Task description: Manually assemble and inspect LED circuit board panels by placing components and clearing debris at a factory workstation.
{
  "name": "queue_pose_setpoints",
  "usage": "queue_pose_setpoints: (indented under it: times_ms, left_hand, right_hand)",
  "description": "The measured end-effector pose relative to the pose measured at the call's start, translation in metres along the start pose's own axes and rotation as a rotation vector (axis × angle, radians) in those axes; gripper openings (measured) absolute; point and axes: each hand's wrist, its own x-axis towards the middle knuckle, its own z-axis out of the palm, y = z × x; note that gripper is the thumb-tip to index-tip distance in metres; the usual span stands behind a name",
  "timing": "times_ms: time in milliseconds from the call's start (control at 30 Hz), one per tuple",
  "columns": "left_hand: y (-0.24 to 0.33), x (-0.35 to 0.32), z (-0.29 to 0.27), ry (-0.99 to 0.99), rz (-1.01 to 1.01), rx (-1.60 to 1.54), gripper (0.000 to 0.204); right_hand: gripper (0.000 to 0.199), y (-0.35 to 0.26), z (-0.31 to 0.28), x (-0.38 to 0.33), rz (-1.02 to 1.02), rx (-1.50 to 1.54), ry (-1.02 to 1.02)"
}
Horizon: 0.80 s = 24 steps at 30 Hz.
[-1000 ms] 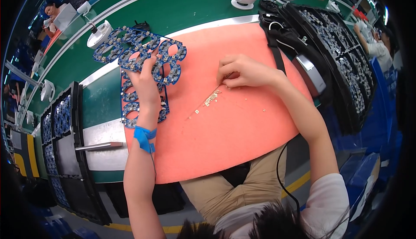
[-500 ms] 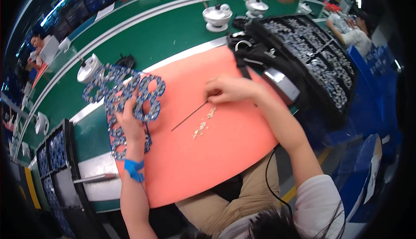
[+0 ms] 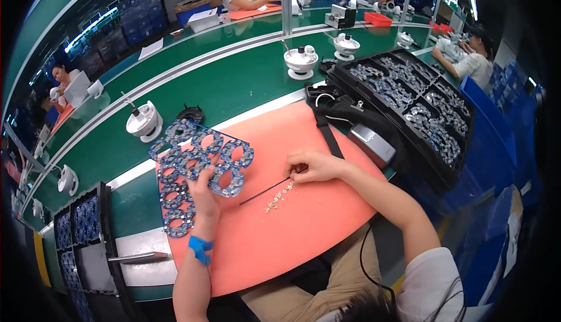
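My left hand [image 3: 204, 198] grips the near edge of a panel of blue ring-shaped circuit boards [image 3: 237, 151], the thumb lying on top and the other fingers mostly hidden. More blue ring boards [image 3: 177, 221] lie on the left edge of the salmon-coloured mat [image 3: 257, 258], partly beneath that panel. My right hand [image 3: 315, 166] is closed in a pinch on a thin dark rod-like tool [image 3: 255, 196], which slants down left toward the mat. Small pale pieces [image 3: 279, 198] lie scattered in a line just below the tool.
At right stands a black divided tray [image 3: 403, 106] full of boards, beside a grey box [image 3: 372, 144]. Another black tray [image 3: 86, 222] sits at left, near a metal plate [image 3: 143, 258] with a slim tool [image 3: 139, 256]. White bowl-shaped dispensers [image 3: 300, 62] line the green bench [image 3: 228, 82].
My view has tilted upward, so the bench and hands appear lower in the picture. Both hands keep their holds, with little clear movement over the mat.
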Motion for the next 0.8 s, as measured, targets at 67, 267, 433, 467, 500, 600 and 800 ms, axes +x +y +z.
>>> queue_pose_setpoints:
  times_ms: [67,267,433,467,500,600,800]
  left_hand:
    - [-0.001,0.000,-0.003,-0.005,0.027,0.040,0.050]
    - [-0.010,0.008,-0.013,-0.028,0.155,0.212,0.050]
    - [-0.009,0.004,-0.011,-0.025,0.159,0.212,0.048]
    - [-0.009,0.004,-0.014,-0.037,0.149,0.213,0.047]
    - [-0.009,0.005,-0.016,-0.053,0.135,0.211,0.045]
    - [-0.007,0.004,-0.016,-0.039,0.065,0.138,0.041]
    - [0.004,-0.001,-0.003,-0.088,-0.038,0.068,0.051]
  right_hand:
    - [0.013,0.002,0.001,0.007,-0.018,-0.003,-0.004]
    - [0.011,0.013,-0.002,0.032,-0.040,-0.012,-0.034]
    - [0.012,0.016,-0.001,0.037,-0.020,0.037,-0.020]
    - [0.013,0.013,-0.003,0.037,-0.011,0.042,-0.027]
    - [0.013,0.011,-0.005,0.036,-0.018,0.047,-0.029]
    - [0.014,0.003,-0.013,0.033,-0.001,0.000,-0.146]
    - [0.013,-0.012,-0.026,0.017,0.067,-0.052,-0.216]
